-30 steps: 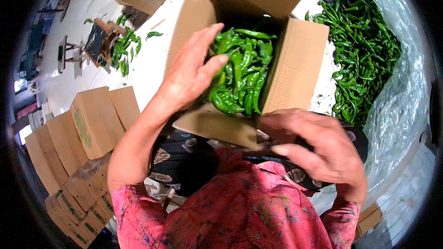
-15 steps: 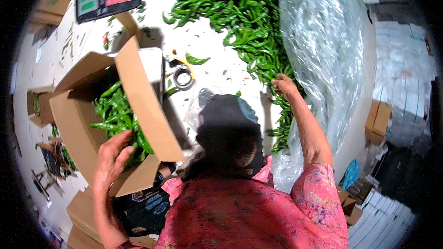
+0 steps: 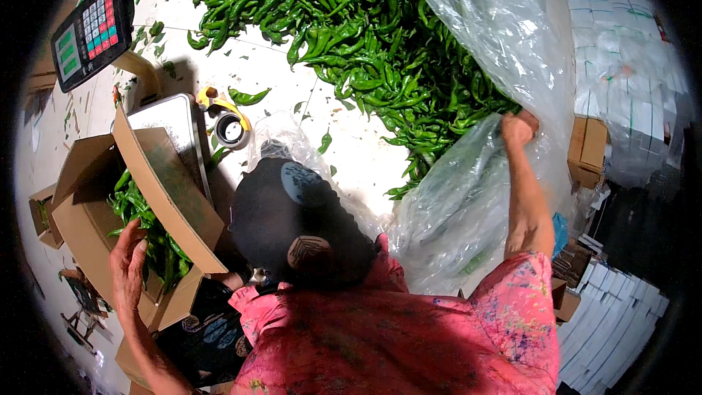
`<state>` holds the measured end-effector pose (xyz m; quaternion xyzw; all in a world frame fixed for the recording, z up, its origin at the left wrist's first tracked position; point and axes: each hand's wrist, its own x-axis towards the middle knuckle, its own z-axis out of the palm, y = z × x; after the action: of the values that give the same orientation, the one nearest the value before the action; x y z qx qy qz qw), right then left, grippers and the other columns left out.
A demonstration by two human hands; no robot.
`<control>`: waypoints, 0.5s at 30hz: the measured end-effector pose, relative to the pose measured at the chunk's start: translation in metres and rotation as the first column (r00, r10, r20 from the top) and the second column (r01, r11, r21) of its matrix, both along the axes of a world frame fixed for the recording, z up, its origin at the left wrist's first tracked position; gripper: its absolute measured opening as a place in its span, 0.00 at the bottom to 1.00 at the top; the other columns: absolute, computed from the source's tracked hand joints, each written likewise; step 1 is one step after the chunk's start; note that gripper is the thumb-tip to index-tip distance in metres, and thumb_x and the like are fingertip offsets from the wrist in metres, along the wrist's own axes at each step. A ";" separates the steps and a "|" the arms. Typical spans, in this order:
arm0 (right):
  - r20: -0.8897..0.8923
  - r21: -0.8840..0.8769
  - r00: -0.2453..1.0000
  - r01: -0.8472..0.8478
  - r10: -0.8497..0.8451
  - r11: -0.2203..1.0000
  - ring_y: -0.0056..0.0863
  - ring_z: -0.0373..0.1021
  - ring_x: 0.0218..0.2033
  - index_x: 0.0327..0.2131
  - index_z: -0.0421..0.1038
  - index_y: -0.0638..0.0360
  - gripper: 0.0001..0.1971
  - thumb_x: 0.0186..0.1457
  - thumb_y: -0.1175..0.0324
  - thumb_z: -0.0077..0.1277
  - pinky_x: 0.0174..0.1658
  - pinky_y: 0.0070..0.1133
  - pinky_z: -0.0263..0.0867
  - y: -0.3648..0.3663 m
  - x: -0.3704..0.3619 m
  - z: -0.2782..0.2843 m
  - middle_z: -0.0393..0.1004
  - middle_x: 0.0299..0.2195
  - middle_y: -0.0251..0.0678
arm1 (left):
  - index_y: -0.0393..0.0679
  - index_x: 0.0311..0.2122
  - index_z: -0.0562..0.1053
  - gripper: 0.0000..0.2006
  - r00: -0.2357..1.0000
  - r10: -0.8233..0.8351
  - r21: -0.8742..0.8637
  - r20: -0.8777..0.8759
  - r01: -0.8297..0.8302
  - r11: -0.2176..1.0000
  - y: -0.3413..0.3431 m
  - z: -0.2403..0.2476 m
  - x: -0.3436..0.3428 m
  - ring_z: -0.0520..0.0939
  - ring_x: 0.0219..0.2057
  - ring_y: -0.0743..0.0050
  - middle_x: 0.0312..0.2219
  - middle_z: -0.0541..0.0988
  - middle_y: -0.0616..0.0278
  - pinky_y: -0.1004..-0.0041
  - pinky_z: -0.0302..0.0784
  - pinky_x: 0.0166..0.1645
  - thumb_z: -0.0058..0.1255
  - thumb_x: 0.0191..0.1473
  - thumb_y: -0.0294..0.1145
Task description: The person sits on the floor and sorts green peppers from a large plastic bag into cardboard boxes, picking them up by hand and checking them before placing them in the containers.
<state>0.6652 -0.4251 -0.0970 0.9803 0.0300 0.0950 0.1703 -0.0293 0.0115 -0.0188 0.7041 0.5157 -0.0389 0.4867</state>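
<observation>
Two hands, two jobs: my left hand [image 3: 128, 267] lies flat on the near edge of the cardboard box [image 3: 88, 234], fingers stretched and slightly apart, not gripping. The box sits at my lower left, flaps up, and the green peppers [image 3: 142, 223] inside it touch my fingertips. My right hand [image 3: 519, 129] is up at the far right, fist closed tight on the clear plastic sheet [image 3: 468, 205], a bunched fold of it pinched in my fingers. That sheet billows between my arm and the big pile of peppers [image 3: 365, 51], which spreads over the white floor [image 3: 351, 153] ahead of me. Just beside the box stands a scale platform [image 3: 172, 121], with a roll of tape [image 3: 230, 128] next to it. The scale's keypad display [image 3: 91, 29] tilts at upper left. Stacked white cartons [image 3: 621, 314] line my right.
</observation>
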 end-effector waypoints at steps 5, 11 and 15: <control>-0.060 0.247 0.733 -0.647 0.678 0.722 0.51 0.69 0.42 0.42 0.69 0.56 0.15 0.47 0.74 0.50 0.43 0.39 0.66 0.034 -0.052 -0.029 0.72 0.41 0.48 | 0.39 0.60 0.65 0.25 0.999 -0.039 0.017 -0.002 0.039 0.999 -0.003 -0.003 0.007 0.76 0.49 0.61 0.48 0.76 0.48 0.65 0.70 0.54 0.49 0.60 0.39; -0.812 0.388 0.381 -0.211 0.441 0.897 0.46 0.74 0.39 0.39 0.75 0.56 0.14 0.47 0.64 0.58 0.42 0.36 0.70 0.021 -0.034 -0.052 0.76 0.38 0.47 | 0.38 0.59 0.66 0.25 0.991 -0.082 0.011 -0.103 0.084 0.996 -0.005 -0.007 0.019 0.76 0.51 0.57 0.48 0.76 0.45 0.63 0.71 0.54 0.49 0.60 0.40; -0.800 -0.175 0.577 -0.486 0.164 0.856 0.40 0.77 0.39 0.38 0.79 0.55 0.23 0.41 0.50 0.61 0.43 0.33 0.72 0.035 -0.081 -0.028 0.79 0.38 0.42 | 0.38 0.59 0.66 0.25 0.979 -0.149 0.074 -0.140 0.160 0.984 -0.005 -0.015 0.008 0.76 0.51 0.55 0.49 0.75 0.44 0.62 0.71 0.54 0.49 0.60 0.40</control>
<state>0.5845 -0.3905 -0.1253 0.8516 0.2996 -0.3029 0.3053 -0.0212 0.0061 -0.0335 0.7578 0.4923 -0.1019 0.4159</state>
